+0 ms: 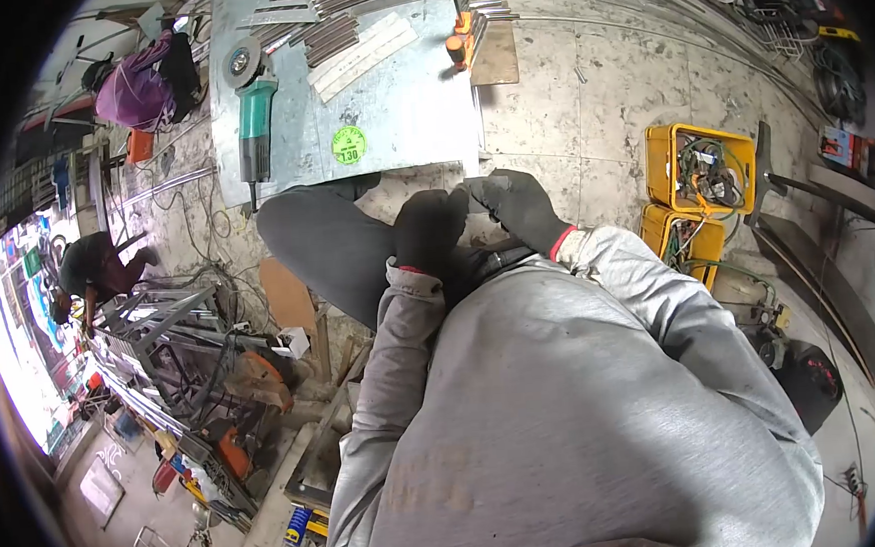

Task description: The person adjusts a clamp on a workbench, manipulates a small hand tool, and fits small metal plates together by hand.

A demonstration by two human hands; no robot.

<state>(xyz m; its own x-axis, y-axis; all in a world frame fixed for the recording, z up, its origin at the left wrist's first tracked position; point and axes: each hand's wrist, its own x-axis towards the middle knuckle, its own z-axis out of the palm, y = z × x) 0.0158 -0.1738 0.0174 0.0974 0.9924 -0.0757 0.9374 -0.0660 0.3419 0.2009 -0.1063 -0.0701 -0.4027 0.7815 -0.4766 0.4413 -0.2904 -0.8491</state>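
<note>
Both my hands wear dark gloves and meet just in front of my waist, close to the edge of the metal sheet (301,167). The fingers of my left hand (430,230) are closed, their tips against those of my right hand (526,211). My right hand's fingers are bent in a pinch; anything between the fingertips is too small to make out. On the sheet, a teal angle grinder (258,119) lies to the left, its disc pointing away from me. Flat metal strips (364,57) and stacked ribbed metal pieces (331,41) lie farther back.
An orange-handled clamp (460,49) grips the sheet's right side. Yellow crates (660,172) with cables and tools stand on the floor at right. Metal frames (166,335) crowd the left, where a person (96,266) bends over. Another person in purple (138,91) is at upper left.
</note>
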